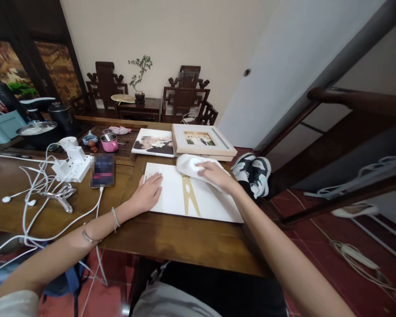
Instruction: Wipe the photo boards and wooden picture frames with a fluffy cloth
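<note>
A flat white rectangular board or album cover (pixel 171 193) with a gold forked design (pixel 190 198) lies near the table's front edge; I cannot tell which it is. My left hand (pixel 148 192) rests flat on its left end, fingers stretched out. Bunched under my right hand (pixel 216 175) is a white cloth (pixel 188 164), which covers part of the upper edge of the white piece. My right fingers press on the cloth and are curled round it. Just behind lie a photo album (pixel 155 149) with a picture on its cover and a pale framed-photo box (pixel 229 143).
To the left on the wooden table (pixel 198 248) are a charging phone (pixel 103 171), a white power strip (pixel 77 167), tangled cables, a clear hair clip (pixel 64 197) and a pink cup (pixel 109 143). Sneakers (pixel 260 176) sit beyond the table's right edge.
</note>
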A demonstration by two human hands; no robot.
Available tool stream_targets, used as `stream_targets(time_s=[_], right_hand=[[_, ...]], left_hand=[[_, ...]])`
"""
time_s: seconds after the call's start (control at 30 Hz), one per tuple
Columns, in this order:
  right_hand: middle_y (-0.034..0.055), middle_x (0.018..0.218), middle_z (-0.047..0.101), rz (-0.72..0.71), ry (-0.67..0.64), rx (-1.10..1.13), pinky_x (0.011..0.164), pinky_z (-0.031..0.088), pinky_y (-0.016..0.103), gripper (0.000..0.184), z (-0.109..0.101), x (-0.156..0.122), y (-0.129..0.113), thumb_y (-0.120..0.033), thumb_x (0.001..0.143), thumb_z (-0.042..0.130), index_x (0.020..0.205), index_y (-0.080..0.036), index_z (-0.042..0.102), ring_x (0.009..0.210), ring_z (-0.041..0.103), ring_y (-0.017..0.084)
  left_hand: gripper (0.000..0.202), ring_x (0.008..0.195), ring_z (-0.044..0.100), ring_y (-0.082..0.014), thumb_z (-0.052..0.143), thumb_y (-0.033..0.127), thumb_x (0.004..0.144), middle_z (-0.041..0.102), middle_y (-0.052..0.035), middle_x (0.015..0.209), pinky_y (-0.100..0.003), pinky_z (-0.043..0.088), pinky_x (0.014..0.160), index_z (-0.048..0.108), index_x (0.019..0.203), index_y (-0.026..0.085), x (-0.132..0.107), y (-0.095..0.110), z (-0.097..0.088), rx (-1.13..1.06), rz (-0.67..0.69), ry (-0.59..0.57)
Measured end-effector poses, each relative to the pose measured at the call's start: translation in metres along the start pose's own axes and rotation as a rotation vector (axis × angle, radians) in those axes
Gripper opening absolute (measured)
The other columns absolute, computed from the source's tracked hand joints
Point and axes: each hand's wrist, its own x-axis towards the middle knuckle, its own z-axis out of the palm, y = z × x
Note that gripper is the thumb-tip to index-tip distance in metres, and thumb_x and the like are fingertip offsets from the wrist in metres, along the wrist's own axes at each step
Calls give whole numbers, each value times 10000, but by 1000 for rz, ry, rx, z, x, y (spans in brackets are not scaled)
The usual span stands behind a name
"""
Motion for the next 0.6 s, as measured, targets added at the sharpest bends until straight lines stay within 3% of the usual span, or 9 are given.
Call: stream_targets(time_s=[0.17, 0.37, 0.47, 0.6], right_hand=[[71, 1105, 720, 52, 30, -5, 1035, 400, 452, 414, -10, -64, 35, -214, 718, 426, 989, -193, 739, 1178, 569, 310], [55, 1042, 711, -4, -121, 84, 1016, 439, 469, 380, -16, -153, 51, -260, 683, 461, 937, -266, 743, 1118, 605, 309], [67, 1086, 707, 15, -126, 102, 1020, 433, 471, 382, -20, -152, 59, -264, 680, 470, 949, -255, 740, 1101, 611, 310], [64, 1053, 727, 20, -55, 112, 1008, 438, 459, 352, -18, -97, 58, -246, 685, 483, 925, -224, 741, 1096, 611, 310]], left_hand=[[453, 1459, 252, -190, 267, 250, 980, 359, -92, 1539, -529, 122, 1191, 405, 1408, 194, 1, 1, 1, -21, -28, 4], [470, 1477, 190, -196, 250, 251, 984, 291, -119, 1567, -518, 142, 1192, 361, 1429, 143, 3, 1, 0, 4, -55, -13], [471, 1476, 196, -197, 236, 248, 989, 298, -131, 1562, -509, 144, 1195, 356, 1429, 129, 4, 1, 0, 24, -49, -18], [472, 1473, 207, -208, 244, 231, 980, 307, -137, 1557, -522, 155, 1189, 363, 1424, 126, 3, 1, 0, 48, -34, -19]])
